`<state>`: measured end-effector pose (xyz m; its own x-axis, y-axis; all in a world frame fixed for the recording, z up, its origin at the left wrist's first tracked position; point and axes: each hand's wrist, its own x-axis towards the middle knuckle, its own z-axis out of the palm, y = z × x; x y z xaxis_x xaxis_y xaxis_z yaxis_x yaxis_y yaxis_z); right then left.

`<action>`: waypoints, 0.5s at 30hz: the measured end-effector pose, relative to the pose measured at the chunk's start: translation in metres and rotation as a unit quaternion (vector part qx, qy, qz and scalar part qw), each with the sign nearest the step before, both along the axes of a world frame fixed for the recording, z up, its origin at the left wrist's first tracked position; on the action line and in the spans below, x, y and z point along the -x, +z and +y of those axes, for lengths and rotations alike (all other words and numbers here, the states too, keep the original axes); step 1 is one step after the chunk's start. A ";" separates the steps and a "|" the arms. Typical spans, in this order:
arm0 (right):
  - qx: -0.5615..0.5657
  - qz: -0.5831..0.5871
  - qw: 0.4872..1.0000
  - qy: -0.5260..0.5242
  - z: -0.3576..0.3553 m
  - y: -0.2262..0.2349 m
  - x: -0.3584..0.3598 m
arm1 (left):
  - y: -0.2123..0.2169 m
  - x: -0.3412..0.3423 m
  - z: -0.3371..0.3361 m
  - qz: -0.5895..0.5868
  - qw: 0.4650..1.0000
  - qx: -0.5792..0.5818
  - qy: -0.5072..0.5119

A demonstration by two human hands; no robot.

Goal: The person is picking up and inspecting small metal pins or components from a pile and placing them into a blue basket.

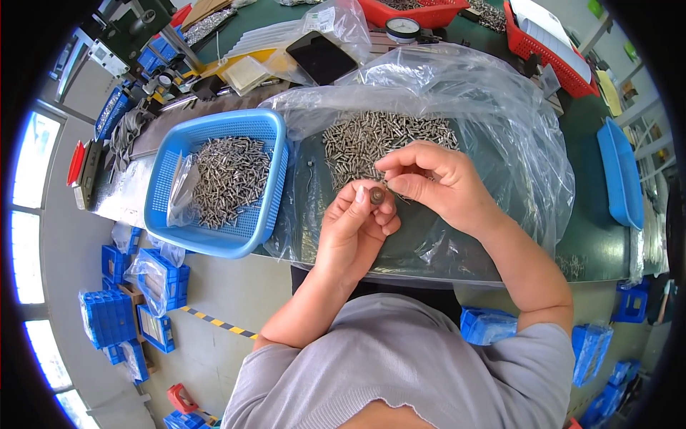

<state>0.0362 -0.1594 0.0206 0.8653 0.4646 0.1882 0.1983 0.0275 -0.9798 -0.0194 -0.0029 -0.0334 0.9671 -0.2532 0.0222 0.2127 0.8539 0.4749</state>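
Observation:
My left hand (355, 232) is closed round a small, round, brownish metal piece (377, 195) with a dark centre, its thumb resting along the side. Just above and to the right, my right hand (444, 180) has thumb and forefinger pinched close to that piece. What the pinch holds, if anything, is too small to make out. Behind both hands a heap of small metal pins (382, 139) lies on a clear plastic bag (493, 136) spread over the green table. To the left stands a blue plastic basket (275, 204) with many similar metal pins (232, 179) and a crumpled clear bag (184, 189) in it.
At the back lie a black phone (321, 57), a round dial gauge (402, 28) and red baskets (550, 50). A green bench device (136, 25) stands at the far left. A blue tray (620, 175) sits at the right edge. Blue crates (107, 318) stand on the floor.

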 end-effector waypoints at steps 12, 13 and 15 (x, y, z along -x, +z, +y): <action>0.099 -0.114 0.988 0.030 0.001 0.005 0.000 | 0.002 0.001 -0.004 0.038 0.999 -0.030 0.016; 0.099 -0.119 0.988 0.026 0.002 0.003 0.000 | 0.002 0.001 -0.004 0.037 0.998 -0.038 0.023; 0.084 -0.167 0.982 0.038 -0.001 -0.003 -0.006 | 0.002 0.001 -0.003 0.039 0.999 -0.011 0.031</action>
<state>0.0425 -0.1604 0.0179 0.7307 0.5737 0.3702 0.5121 -0.1019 -0.8529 -0.0208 -0.0054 -0.0317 0.9797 -0.1915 -0.0587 0.1960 0.8562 0.4780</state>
